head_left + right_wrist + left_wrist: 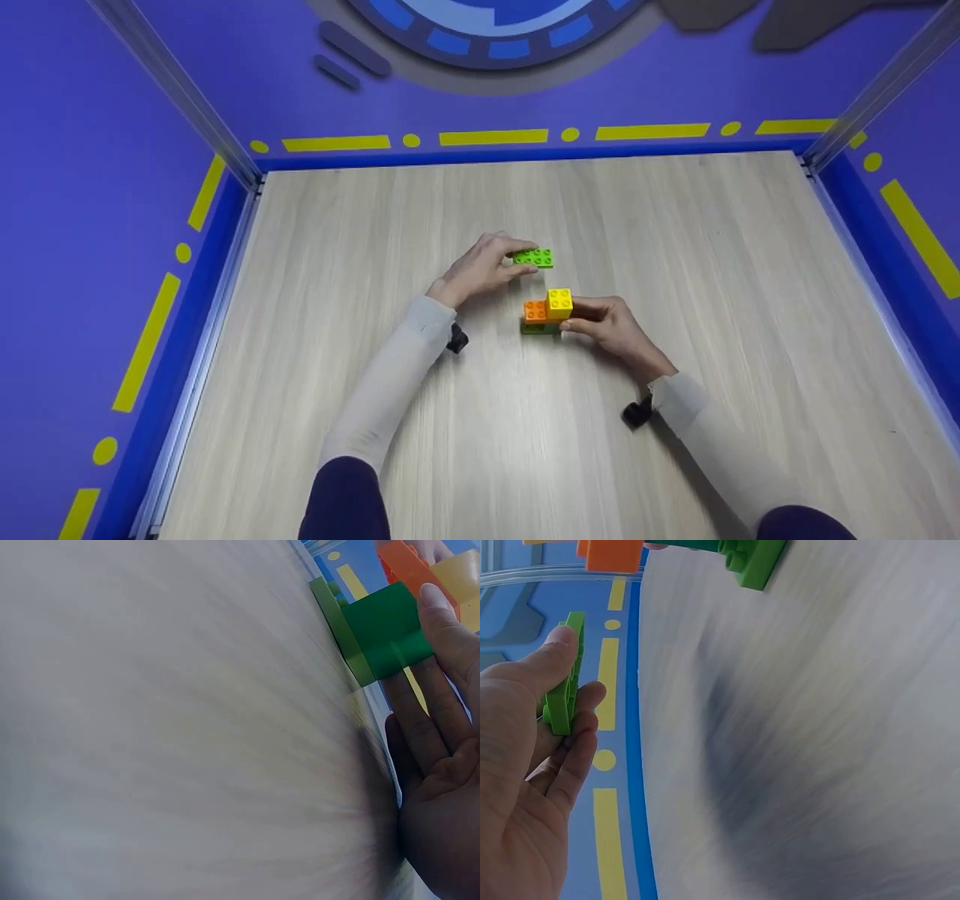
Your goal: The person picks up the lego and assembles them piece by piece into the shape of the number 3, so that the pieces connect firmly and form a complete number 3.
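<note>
My left hand (480,267) pinches a flat light green toy brick (534,259) between thumb and fingers, studs up in the head view. In the left wrist view that green brick (566,682) stands edge-on behind the thumb. Just nearer to me, my right hand (619,330) grips a small brick stack from its right side. A yellow brick (559,303) tops it, sitting on the right part of an orange brick (534,311). Beneath these, in the right wrist view, come a dark green brick (386,626) and a thin green base brick (337,630). The right thumb presses near the orange and dark green bricks.
Around the hands lies a pale wood-grain table (360,247). Blue panels with yellow dashes (493,137) wall its back and both sides, with metal posts at the back corners. Each wrist carries a small black camera (637,413).
</note>
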`<action>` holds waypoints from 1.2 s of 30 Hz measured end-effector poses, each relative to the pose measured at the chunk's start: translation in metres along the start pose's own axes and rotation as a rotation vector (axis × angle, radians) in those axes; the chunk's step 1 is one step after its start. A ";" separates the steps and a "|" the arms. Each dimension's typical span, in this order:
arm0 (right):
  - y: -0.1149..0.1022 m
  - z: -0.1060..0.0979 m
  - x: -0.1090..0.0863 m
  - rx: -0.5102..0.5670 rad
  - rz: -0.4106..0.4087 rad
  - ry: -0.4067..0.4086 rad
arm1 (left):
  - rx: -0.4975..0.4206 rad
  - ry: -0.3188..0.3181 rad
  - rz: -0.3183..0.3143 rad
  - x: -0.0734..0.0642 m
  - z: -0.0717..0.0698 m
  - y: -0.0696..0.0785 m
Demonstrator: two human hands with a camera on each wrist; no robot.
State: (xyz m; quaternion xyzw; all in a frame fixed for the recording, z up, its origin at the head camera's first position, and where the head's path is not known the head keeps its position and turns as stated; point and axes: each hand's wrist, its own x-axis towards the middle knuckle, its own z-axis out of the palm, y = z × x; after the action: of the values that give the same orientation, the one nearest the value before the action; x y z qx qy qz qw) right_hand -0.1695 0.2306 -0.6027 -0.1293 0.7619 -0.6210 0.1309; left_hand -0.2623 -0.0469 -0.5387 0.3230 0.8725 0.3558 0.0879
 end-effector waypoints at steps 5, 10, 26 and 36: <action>-0.001 0.001 0.000 -0.004 0.009 0.005 | 0.017 0.014 0.025 -0.002 -0.003 0.004; -0.001 0.001 0.000 0.001 0.008 0.008 | 0.026 0.030 0.046 -0.005 -0.005 0.009; -0.001 0.002 -0.005 0.115 -0.075 0.031 | 0.026 0.064 0.086 -0.015 -0.013 0.027; -0.005 0.006 -0.008 0.148 -0.116 0.068 | 0.020 0.082 0.072 -0.022 -0.014 0.029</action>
State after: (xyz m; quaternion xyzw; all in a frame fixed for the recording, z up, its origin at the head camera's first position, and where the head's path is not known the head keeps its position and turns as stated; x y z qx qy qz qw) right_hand -0.1597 0.2274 -0.5991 -0.1420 0.7092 -0.6862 0.0779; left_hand -0.2367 -0.0533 -0.5104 0.3404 0.8667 0.3627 0.0361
